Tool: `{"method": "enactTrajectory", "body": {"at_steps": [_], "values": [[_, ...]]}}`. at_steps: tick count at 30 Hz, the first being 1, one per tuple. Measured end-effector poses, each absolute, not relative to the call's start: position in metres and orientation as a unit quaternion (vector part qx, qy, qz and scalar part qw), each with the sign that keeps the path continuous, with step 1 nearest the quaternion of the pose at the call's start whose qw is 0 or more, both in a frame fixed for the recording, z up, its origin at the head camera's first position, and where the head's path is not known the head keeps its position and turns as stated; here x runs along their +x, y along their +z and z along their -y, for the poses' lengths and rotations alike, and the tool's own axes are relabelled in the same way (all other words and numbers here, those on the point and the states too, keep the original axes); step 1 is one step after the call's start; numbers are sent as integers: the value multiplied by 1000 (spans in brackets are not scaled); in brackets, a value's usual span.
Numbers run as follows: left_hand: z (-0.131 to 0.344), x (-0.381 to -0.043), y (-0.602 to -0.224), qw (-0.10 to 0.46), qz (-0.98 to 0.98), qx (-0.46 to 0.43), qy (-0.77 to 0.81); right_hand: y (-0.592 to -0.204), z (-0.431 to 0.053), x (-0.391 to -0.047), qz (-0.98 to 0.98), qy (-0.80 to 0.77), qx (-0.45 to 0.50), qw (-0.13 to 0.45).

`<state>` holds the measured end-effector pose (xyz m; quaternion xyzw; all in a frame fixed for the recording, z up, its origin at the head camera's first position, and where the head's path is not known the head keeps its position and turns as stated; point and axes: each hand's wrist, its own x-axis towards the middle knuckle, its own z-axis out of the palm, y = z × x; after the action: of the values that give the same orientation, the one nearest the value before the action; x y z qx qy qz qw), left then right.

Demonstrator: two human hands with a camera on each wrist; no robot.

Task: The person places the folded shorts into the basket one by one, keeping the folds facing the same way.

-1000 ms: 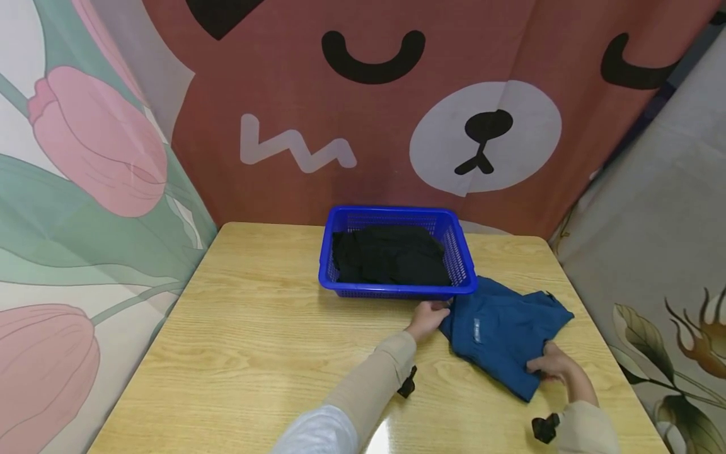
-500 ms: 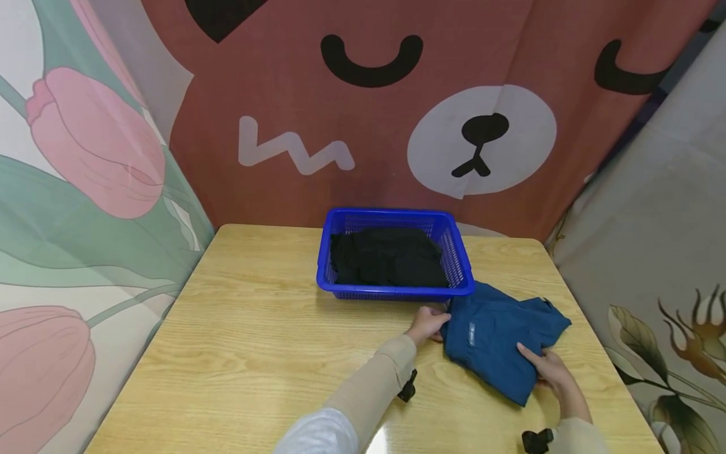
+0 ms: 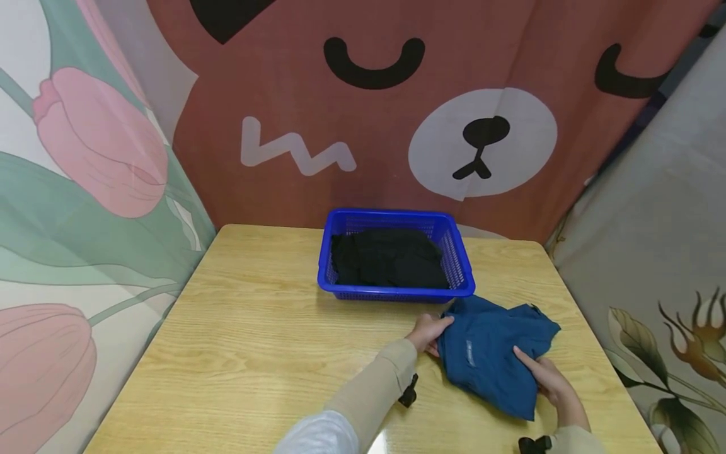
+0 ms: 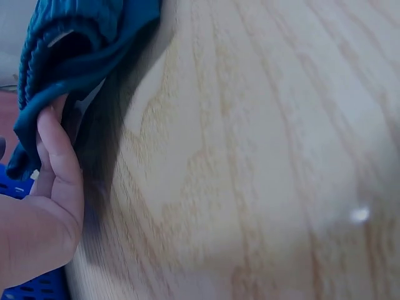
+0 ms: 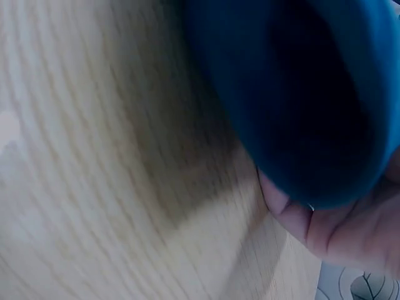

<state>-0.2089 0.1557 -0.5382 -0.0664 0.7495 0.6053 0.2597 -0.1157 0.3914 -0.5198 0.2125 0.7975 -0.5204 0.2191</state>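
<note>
Blue shorts (image 3: pixel 490 359) with a small pale label lie to the front right of the basket, spread between both hands. My left hand (image 3: pixel 426 332) pinches their left edge, thumb on top and fingers underneath. In the left wrist view, the gathered elastic waistband (image 4: pixel 28 69) curves open above that hand's fingers (image 4: pixel 59 153). On the other side, my right hand (image 3: pixel 554 383) grips the lower right part, its thumb lying over the cloth. A wide leg opening (image 5: pixel 319 112) faces the right wrist camera, with curled fingers (image 5: pixel 337 231) beneath its hem.
A blue plastic basket (image 3: pixel 397 292) stands at the back middle of the wooden table (image 3: pixel 244 340). Black folded cloth (image 3: pixel 388 257) lies inside it. Behind the table hangs a brown curtain (image 3: pixel 363 183) with a bear print, and patterned sheets flank both sides.
The shorts have been drawn slightly toward the person, away from the basket's corner. My right hand has shifted its hold, with the thumb now farther over the cloth.
</note>
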Motion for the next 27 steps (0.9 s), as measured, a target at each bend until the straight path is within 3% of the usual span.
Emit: {"method": "enactTrajectory", "body": {"at_steps": [10,20,27], "values": [[-156,-205,-537,293,-742,-34,602,-522,-380,-116,-789,-544,197,207],[-156,-201,-540,362,-721,25,590,-517,-372,-113,-813,-523,208,153],[-160,-199,-537,358,-724,50,587,-518,-365,-109,-778,-581,184,153]]}}
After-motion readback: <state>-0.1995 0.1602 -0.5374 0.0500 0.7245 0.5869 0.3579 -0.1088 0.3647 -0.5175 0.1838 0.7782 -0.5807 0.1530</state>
